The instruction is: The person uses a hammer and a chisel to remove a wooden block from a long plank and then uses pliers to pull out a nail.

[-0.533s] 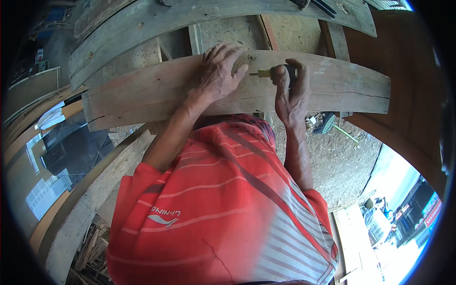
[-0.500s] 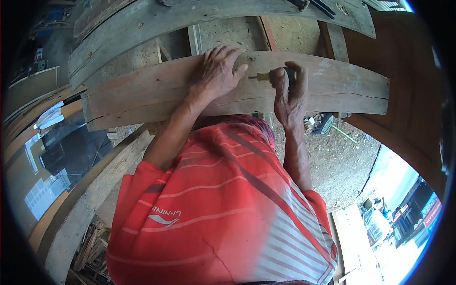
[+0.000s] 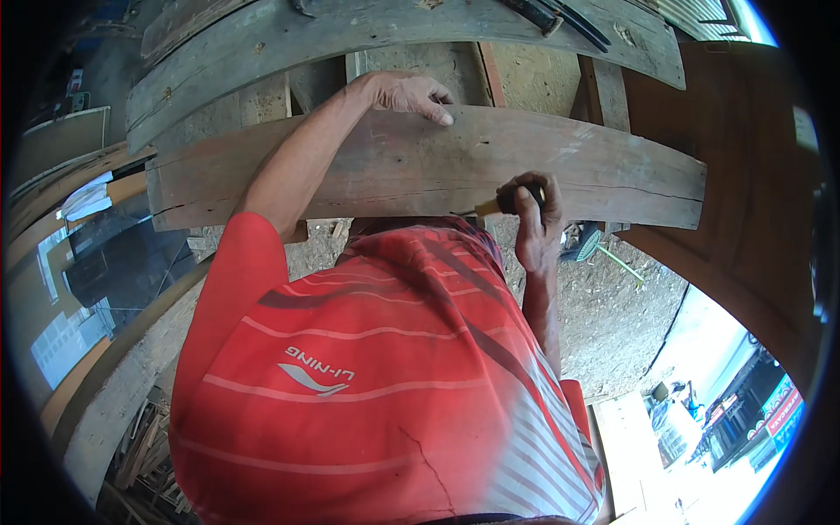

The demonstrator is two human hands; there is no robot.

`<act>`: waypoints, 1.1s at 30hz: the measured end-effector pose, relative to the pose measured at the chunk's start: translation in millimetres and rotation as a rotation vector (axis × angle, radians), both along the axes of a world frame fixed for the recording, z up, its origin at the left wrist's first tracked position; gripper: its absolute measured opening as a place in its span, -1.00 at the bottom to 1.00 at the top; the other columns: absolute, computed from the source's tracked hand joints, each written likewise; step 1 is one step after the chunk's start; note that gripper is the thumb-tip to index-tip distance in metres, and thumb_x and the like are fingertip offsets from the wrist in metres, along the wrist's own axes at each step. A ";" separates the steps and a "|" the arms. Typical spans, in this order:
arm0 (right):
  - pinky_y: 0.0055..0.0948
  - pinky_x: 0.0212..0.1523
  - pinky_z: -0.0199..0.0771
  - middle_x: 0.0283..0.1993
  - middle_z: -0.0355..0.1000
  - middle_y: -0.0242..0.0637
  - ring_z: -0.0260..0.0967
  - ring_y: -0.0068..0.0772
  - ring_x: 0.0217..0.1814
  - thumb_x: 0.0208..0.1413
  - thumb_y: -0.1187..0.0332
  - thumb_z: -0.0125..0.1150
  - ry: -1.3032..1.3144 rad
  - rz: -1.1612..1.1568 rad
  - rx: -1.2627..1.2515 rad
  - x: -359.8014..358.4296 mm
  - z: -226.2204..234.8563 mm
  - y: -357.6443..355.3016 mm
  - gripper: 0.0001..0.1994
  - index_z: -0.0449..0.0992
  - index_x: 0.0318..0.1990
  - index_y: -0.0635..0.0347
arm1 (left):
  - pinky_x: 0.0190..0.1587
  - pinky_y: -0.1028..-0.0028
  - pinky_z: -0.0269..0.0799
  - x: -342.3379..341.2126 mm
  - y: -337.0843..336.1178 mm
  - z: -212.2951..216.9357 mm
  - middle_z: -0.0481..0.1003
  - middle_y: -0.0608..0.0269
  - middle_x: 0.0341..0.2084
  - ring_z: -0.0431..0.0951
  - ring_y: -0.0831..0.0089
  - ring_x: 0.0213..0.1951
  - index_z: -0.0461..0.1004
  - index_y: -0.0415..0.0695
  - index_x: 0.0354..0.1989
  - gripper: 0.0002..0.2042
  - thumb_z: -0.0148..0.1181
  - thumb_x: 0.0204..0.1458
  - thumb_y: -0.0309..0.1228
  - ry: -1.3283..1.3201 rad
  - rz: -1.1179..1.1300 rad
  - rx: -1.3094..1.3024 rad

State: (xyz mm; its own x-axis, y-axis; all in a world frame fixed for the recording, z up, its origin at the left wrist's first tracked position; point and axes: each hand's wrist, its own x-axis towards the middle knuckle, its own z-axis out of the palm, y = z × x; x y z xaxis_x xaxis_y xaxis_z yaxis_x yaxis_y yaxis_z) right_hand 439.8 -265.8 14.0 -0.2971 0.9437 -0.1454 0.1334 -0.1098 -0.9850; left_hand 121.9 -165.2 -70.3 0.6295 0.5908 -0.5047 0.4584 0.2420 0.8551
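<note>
A long, weathered wooden plank [image 3: 490, 153] lies crosswise in front of me, with a crack along its near side. My left hand [image 3: 411, 94] grips its far edge, thumb on top and fingers bent over the edge, their tips partly hidden. In my right hand [image 3: 538, 214] is a screwdriver [image 3: 487, 208] with a dark handle and a yellowish front part. Its thin shaft points left, at the plank's near edge close to my shirt; whether the tip touches wood I cannot tell.
Beyond the plank runs another grey board [image 3: 376, 31] with dark-handled tools [image 3: 560, 17] on it. A brown wooden panel [image 3: 735, 157] stands at the right. On the ground lies a green-handled brush [image 3: 617, 262]. Papers [image 3: 74, 346] and a dark sheet [image 3: 131, 262] are at the left.
My left hand has slid from the plank's top to its far edge. My right hand has drawn the screwdriver toward me, from the plank's middle to its near edge.
</note>
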 end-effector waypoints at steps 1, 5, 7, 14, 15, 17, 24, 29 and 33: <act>-0.48 -0.23 0.51 -0.30 0.52 -0.19 0.49 -0.51 -0.25 0.32 0.46 0.03 0.049 -0.051 -0.022 8.5 4.2 -1.7 -0.87 0.42 -0.10 0.34 | 0.18 0.35 0.37 -1.7 0.9 3.8 0.56 0.05 0.05 0.50 0.32 0.09 0.46 -0.33 0.23 -0.30 0.35 0.11 0.05 0.065 -0.034 -0.002; -0.52 -0.46 0.43 -0.33 0.53 -0.17 0.43 -0.53 -0.51 0.22 0.48 0.02 -0.111 -0.146 -0.181 67.6 2.6 -5.5 -0.86 0.47 -0.17 0.33 | 0.02 0.30 0.47 -23.2 -10.7 27.0 0.63 0.05 -0.11 0.59 0.30 -0.05 0.53 -0.34 0.14 -0.21 0.38 0.00 0.20 0.242 -0.102 -0.090; -0.51 -0.53 0.37 -0.37 0.55 -0.22 0.40 -0.57 -0.53 0.31 0.19 0.17 -0.390 -0.132 -0.375 91.0 -3.3 -8.6 -0.70 0.50 -0.13 0.32 | -0.03 0.27 0.49 -30.5 -21.4 33.3 0.64 0.04 -0.16 0.61 0.27 -0.09 0.55 -0.33 0.11 -0.19 0.40 -0.04 0.23 0.298 -0.081 -0.083; -0.52 -0.56 0.37 -0.22 0.58 -0.19 0.41 -0.55 -0.52 0.32 -0.13 0.14 -0.382 -0.089 -0.461 63.9 -21.1 -27.8 -0.42 0.51 0.00 0.36 | -0.06 0.20 0.50 -17.7 -49.2 97.9 0.66 -0.01 -0.23 0.65 0.08 -0.13 0.60 -0.28 0.01 -0.31 0.51 -0.15 0.08 0.535 0.032 0.156; -0.52 -0.56 0.38 -0.21 0.59 -0.18 0.42 -0.54 -0.52 0.32 -0.13 0.14 -0.326 -0.141 -0.467 59.8 -21.5 -31.0 -0.42 0.51 0.00 0.36 | -0.06 0.18 0.50 -9.5 -58.7 119.6 0.65 -0.02 -0.24 0.65 0.03 -0.14 0.61 -0.28 -0.02 -0.35 0.53 -0.15 0.03 0.572 0.062 0.182; -0.52 -0.55 0.39 -0.20 0.59 -0.17 0.43 -0.53 -0.50 0.32 -0.11 0.14 -0.202 -0.236 -0.467 50.6 -24.3 -30.7 -0.43 0.52 -0.01 0.37 | -0.06 0.14 0.50 12.4 -84.8 162.3 0.63 -0.03 -0.25 0.62 0.00 -0.12 0.58 -0.25 -0.10 -0.45 0.49 -0.09 -0.02 0.620 0.104 0.316; -0.48 -0.45 0.43 -0.17 0.56 -0.23 0.49 -0.46 -0.37 0.29 -0.06 0.13 -0.140 -0.179 -0.026 101.0 -121.6 -51.9 -0.48 0.53 0.05 0.28 | -0.17 0.16 0.40 58.2 -189.1 168.5 0.40 0.13 -0.36 0.47 0.09 -0.22 0.39 -0.15 -0.35 -0.68 0.45 -0.24 -0.44 0.538 0.184 0.873; -0.47 -0.43 0.44 -0.16 0.56 -0.24 0.49 -0.45 -0.34 0.29 -0.05 0.14 -0.081 -0.246 -0.058 125.2 -138.6 -81.1 -0.50 0.52 0.05 0.26 | -0.18 0.19 0.40 76.3 -231.5 154.9 0.37 0.13 -0.33 0.43 0.12 -0.24 0.39 -0.14 -0.35 -0.74 0.31 -0.24 -0.49 0.497 0.186 0.805; -0.46 -0.42 0.45 -0.15 0.56 -0.25 0.50 -0.44 -0.32 0.29 -0.04 0.15 -0.035 -0.269 -0.102 131.4 -138.6 -90.6 -0.51 0.52 0.06 0.25 | -0.17 0.21 0.43 83.7 -249.3 145.2 0.38 0.11 -0.28 0.43 0.17 -0.24 0.40 -0.13 -0.33 -0.87 0.17 -0.07 -0.49 0.525 0.181 0.811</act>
State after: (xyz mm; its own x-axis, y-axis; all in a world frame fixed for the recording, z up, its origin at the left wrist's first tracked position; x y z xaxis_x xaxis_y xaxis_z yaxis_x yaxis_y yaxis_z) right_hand 571.2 -356.4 -124.5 -0.0313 0.9679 -0.2492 0.1200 -0.2439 -0.9623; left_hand 205.5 -414.6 74.9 0.3066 0.9473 -0.0930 0.8419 -0.2243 0.4908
